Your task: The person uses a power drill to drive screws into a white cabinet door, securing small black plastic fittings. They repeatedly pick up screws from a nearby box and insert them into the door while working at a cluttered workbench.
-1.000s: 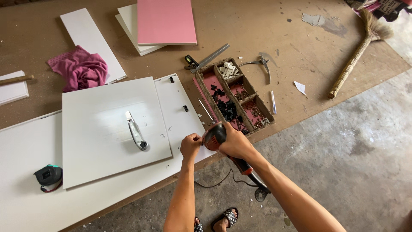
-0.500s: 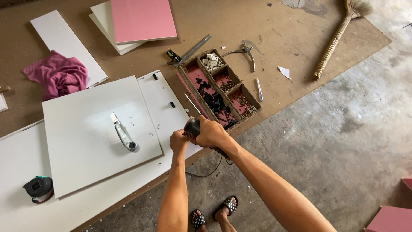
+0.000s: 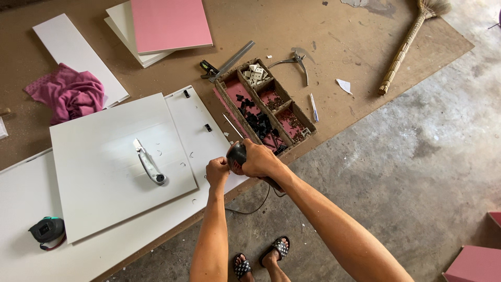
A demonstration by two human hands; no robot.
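While both hands are gripping a corded drill [image 3: 237,156], it's bearing down at white panel [image 3: 209,151] edge.
R hand [image 3: 261,159] is clasping body; L hand [image 3: 216,171] is pinching nose to steady it.

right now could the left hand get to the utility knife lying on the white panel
Probably yes. The left hand is at the front of the drill that the right hand grips, and the utility knife lies in the open on the white panel just to its left, nothing between them.
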